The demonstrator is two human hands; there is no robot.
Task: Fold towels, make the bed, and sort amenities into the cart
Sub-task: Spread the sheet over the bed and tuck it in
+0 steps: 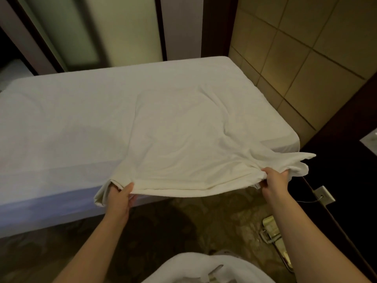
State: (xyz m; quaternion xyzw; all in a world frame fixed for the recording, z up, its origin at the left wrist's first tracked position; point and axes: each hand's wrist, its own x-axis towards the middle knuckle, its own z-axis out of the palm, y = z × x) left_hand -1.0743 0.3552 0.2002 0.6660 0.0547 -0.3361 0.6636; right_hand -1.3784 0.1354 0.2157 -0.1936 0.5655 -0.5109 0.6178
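The white towel (183, 135) lies spread across the near right part of the bed (61, 111), its far portion flat on the sheet and its near edge lifted just off the mattress side. The left hand (119, 198) pinches the near left corner, thumb on top and the other fingers tucked beneath the cloth. The right hand (274, 181) grips the near right edge, its fingers curled into a bunched wad of fabric instead of a clean corner. That uneven hold is the main risk: if the fold is carried forward from here, the right side would likely land skewed and thick, and the edges would not meet. A loose tail of towel pokes out past the right hand and beyond the bed's corner (it hangs over nothing), so slackening that grip could let it slide off toward the patterned carpet (173, 221) and pick up dirt. Creases run through the middle of the towel, and folding without first pulling it taut would probably trap them. A hard tug to flatten it might also drag and ruck the sheet underneath. More white cloth (204, 266) sits bundled at the bottom of the view, close to the person's body, and could slip down as they lean in.
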